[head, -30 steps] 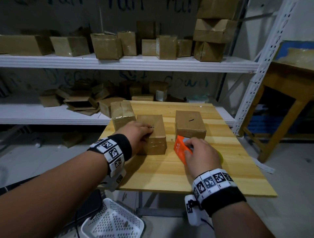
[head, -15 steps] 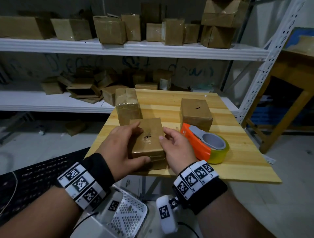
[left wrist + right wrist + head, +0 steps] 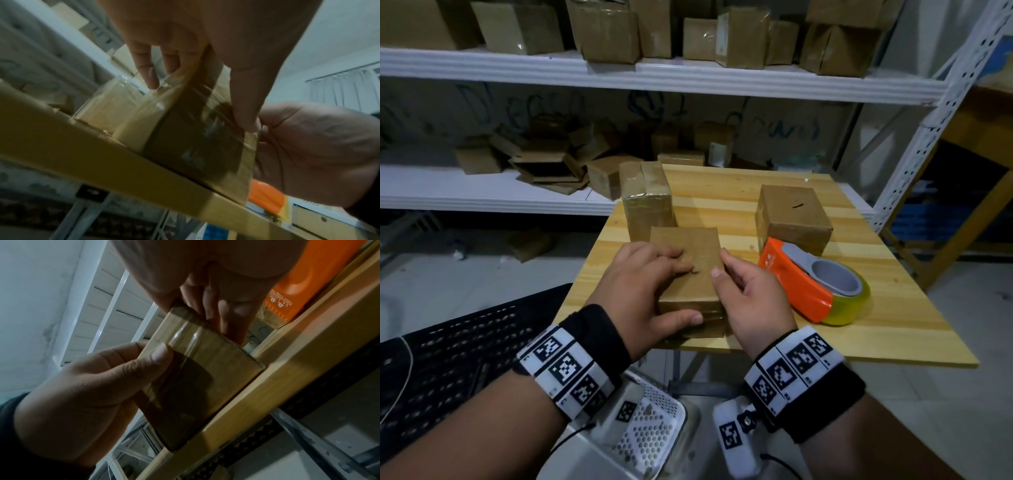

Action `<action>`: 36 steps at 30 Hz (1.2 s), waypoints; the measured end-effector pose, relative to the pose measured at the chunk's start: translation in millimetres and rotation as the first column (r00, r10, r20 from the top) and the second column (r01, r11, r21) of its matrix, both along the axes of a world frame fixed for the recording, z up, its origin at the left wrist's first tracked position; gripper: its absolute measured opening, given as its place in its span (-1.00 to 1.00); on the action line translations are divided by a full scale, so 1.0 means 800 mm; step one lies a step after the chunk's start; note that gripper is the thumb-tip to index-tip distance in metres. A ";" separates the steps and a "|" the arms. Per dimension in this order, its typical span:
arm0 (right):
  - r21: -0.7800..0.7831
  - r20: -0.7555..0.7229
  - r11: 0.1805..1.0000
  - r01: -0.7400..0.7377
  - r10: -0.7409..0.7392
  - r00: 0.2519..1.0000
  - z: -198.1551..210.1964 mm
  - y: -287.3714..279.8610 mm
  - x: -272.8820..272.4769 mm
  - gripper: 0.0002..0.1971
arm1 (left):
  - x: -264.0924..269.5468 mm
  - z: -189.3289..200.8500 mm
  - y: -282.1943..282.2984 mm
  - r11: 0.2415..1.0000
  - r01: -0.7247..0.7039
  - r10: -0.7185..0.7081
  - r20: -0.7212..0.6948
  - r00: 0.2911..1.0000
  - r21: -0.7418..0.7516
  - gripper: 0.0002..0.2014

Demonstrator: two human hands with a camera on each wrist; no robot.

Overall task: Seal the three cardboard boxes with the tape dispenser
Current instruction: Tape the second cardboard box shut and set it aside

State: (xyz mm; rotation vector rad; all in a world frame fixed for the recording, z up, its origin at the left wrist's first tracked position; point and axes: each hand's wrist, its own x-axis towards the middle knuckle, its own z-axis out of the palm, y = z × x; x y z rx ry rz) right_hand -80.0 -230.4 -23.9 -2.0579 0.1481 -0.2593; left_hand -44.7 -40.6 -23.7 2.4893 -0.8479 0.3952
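On the desk (image 3: 722, 198) stand three boxes and one tape dispenser (image 3: 815, 284); both hands' fingers (image 3: 671, 255) grasp the nearest box (image 3: 688, 267).

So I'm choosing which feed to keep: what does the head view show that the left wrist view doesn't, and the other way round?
Only the head view shows the far right box, the tape dispenser's grey hub, and the shelves stacked with boxes. Only the left wrist view shows glossy tape on the near box's front face, under the left thumb. Both show the left hand and right hand gripping the near box at the table's edge.
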 end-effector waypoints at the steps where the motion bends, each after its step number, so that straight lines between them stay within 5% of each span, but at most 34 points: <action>1: -0.007 0.007 1.000 0.002 -0.002 1.000 0.000 0.001 -0.001 -0.50 | -0.001 0.000 0.000 1.000 -0.011 0.011 0.002 1.000 0.024 -0.17; 7: -0.038 0.026 0.999 0.000 0.001 1.000 0.003 0.001 -0.007 -0.51 | -0.005 -0.005 0.002 0.992 -0.008 -0.004 0.099 0.995 0.122 -0.35; 25: -0.048 0.003 0.999 -0.003 0.003 1.000 0.006 0.003 -0.012 -0.50 | -0.009 -0.001 0.003 0.996 -0.064 0.064 0.000 0.998 0.068 -0.09; 29: -0.082 0.000 0.997 -0.007 0.007 1.000 0.006 0.003 -0.012 -0.50 | -0.016 -0.005 -0.004 0.991 -0.079 0.072 0.072 0.995 0.107 -0.28; 36: -0.128 0.012 0.991 -0.039 0.040 0.999 0.006 0.000 -0.015 -0.49 | -0.019 -0.003 -0.011 0.989 -0.104 0.097 0.066 0.993 0.102 -0.28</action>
